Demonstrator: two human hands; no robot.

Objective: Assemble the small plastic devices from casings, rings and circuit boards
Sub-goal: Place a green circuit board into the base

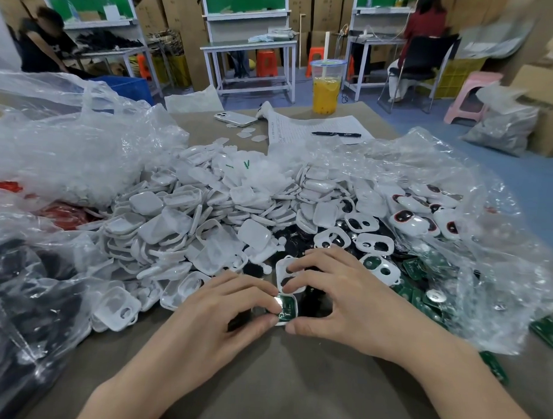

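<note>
Green circuit board [287, 307]: seated inside a white lower casing [294, 296], held low over the worktop [263, 381] at 6 o'clock of the parts heap.
Left hand [231, 305]: thumb and forefinger are clamped on the lower casing's 9 o'clock edge, beside the board's shiny end.
Right hand [344, 293]: thumb sits at the lower casing's 5 o'clock corner. The curled fingers grip a cut-out cover [281, 269], which lies at 12 o'clock of the board and touches the lower casing (whether joined or merely abutting cannot be told).
Step in hand: probably closing one device, with the board already in and the cover not yet down over it.
Next move: likely calls for lining up the cover's rim with the lower casing all round. Then an even squeeze from both hands, so that the board is not tipped out of its seat.
Loose casings [187, 218]: heaped at 10 o'clock of the hands.
Spare boards [414, 267]: scattered at 3 o'clock.
Black parts [299, 241]: piled at 12 o'clock (possibly the rings; too small to tell).
Closed devices [406, 217]: lying at 2 o'clock on clear plastic.
</note>
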